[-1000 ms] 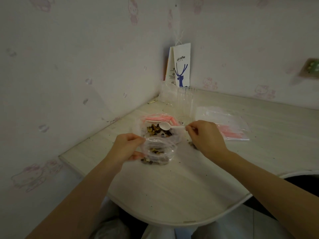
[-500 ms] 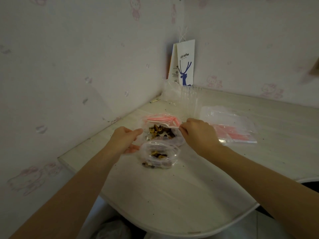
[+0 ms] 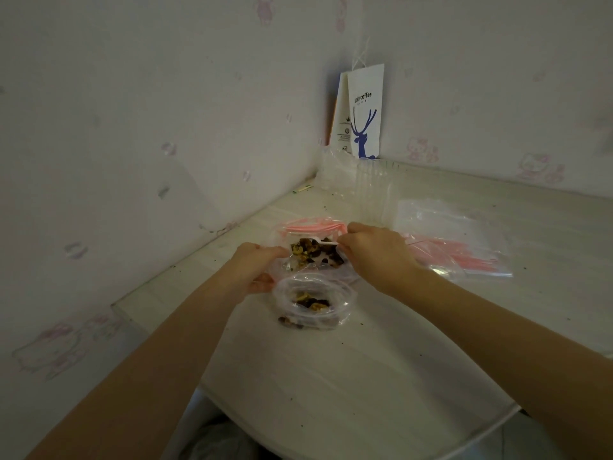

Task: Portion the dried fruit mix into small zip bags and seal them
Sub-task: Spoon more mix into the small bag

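A small clear zip bag (image 3: 313,302) stands open on the table with a little dark and yellow dried fruit inside. My left hand (image 3: 257,265) grips its left rim. Just behind it lies a larger clear bag with a pink zip strip (image 3: 311,227), holding the dried fruit mix (image 3: 315,254). My right hand (image 3: 374,254) pinches the handle of a white plastic spoon (image 3: 326,242), whose bowl lies in the fruit mix.
A stack of unused zip bags with pink strips (image 3: 457,250) lies to the right. Clear plastic packaging (image 3: 368,180) and a white paper coffee bag (image 3: 365,111) stand in the wall corner. The pale table (image 3: 331,376) has a curved front edge and scattered crumbs.
My right hand has moved forward and left, bringing the spoon from above the bags down into the fruit mix. My left hand stays on the small bag's rim.
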